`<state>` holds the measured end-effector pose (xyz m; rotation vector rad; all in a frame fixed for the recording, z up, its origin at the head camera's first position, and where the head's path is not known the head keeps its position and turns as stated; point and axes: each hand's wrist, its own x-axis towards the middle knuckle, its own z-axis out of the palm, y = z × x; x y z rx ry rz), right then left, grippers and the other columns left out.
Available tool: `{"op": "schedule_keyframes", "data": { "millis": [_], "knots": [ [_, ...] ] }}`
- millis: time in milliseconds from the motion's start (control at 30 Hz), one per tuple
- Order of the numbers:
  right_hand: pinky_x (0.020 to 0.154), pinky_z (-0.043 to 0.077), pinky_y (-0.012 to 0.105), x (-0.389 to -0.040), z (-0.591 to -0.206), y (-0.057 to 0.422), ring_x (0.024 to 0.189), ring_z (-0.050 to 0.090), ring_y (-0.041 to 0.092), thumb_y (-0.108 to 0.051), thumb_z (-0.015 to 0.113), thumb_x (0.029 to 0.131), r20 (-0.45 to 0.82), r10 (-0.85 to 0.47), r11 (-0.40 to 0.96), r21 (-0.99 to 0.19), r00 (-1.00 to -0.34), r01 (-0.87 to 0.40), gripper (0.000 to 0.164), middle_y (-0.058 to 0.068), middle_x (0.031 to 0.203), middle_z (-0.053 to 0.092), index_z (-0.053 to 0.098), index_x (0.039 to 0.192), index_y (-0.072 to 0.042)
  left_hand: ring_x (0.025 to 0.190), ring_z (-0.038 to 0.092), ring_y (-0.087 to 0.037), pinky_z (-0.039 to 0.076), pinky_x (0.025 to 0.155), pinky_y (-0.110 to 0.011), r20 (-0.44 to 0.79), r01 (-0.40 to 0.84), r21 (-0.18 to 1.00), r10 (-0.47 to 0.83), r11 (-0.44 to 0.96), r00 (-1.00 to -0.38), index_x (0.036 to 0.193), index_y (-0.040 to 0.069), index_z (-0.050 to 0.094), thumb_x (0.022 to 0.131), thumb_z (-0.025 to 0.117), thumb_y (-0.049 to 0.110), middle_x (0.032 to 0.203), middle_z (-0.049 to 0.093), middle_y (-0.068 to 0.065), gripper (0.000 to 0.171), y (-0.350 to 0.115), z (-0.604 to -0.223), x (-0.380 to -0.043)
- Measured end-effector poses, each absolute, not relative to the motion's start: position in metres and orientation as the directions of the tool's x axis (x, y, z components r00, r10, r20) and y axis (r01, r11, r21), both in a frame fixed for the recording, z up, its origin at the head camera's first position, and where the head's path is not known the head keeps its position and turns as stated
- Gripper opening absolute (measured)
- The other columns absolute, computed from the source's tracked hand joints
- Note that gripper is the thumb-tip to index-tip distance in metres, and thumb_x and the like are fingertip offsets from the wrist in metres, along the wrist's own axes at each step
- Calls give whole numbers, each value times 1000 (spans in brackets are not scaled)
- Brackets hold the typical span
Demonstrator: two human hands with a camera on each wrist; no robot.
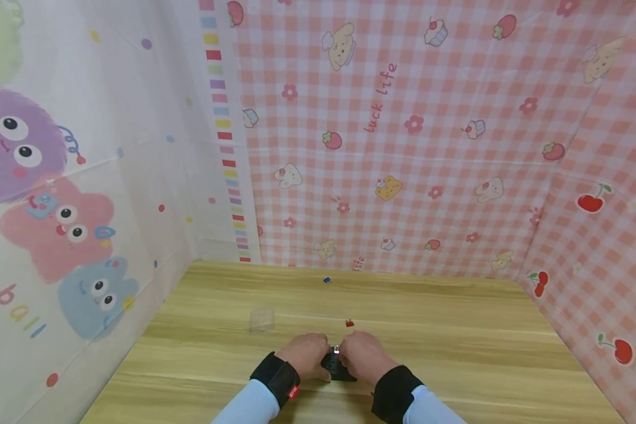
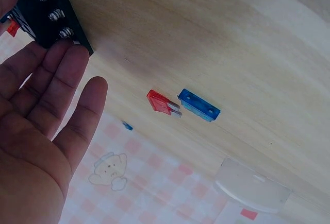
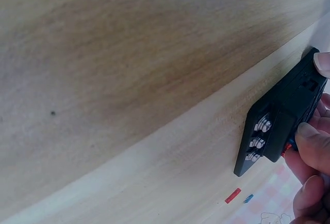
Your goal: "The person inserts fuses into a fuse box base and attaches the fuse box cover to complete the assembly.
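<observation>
A black fuse block [image 1: 338,370] with a row of silver screw terminals [image 3: 259,142] is between both hands, low over the wooden table. My left hand [image 1: 305,355] grips it from the left, thumb at the near edge. In the left wrist view, its fingers [image 2: 62,85] reach the block's end. My right hand [image 1: 368,355] is at the block's right side and pinches a small blade fuse there; red and blue show beside its thumb [image 3: 312,144]. The fuse is mostly hidden by the fingertips.
On the table beyond the hands lie a red blade fuse [image 2: 159,103] with its prongs showing, a blue fuse [image 2: 198,104] close beside it, and another blue fuse [image 1: 327,280] farther back. A clear plastic cover [image 1: 262,320] sits left. Patterned cloth [image 1: 392,147] hangs behind the table.
</observation>
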<state>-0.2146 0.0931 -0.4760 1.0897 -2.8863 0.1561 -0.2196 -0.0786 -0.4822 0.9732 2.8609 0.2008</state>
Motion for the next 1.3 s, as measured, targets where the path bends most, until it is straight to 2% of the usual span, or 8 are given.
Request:
{"op": "schedule_keyframes", "data": {
  "millis": [333,567,800,933,1300],
  "knots": [
    [59,42,26,-212,-478,92,59,47,6,-3,78,77,104,-660,742,-58,-744,-667,17,-10,62,57,69,68,-14,69,47,-4,42,67,-21,-61,595,170,611,786,-789,89,12,76,71,90,31,78,54,8,30,-77,-482,-219],
    [59,40,25,-212,-480,95,59,44,6,-4,76,83,82,-603,772,-189,-793,-607,14,-11,64,58,73,72,-12,71,48,-4,43,69,-22,-68,598,167,614,784,-786,93,12,76,72,89,33,80,55,8,33,-78,-482,-220],
    [60,42,27,-213,-483,95,60,47,6,-4,77,81,113,-618,762,-154,-778,-629,16,-11,64,59,71,70,-13,69,47,-4,42,67,-21,-62,597,162,612,786,-789,92,12,76,71,89,32,79,55,8,32,-79,-482,-218],
    [58,42,26,-212,-484,95,59,48,5,-4,78,80,109,-611,765,-172,-784,-620,14,-10,66,61,73,72,-13,69,48,-4,43,67,-21,-60,604,154,617,782,-784,91,12,76,71,89,33,80,56,8,32,-79,-483,-219],
    [62,48,28,-211,-476,97,66,56,6,-7,79,81,83,-618,770,-134,-782,-624,9,-7,75,68,75,77,-14,71,49,-4,44,70,-22,-87,600,157,617,784,-782,93,13,75,72,89,34,82,57,8,33,-78,-488,-225]
  ]
}}
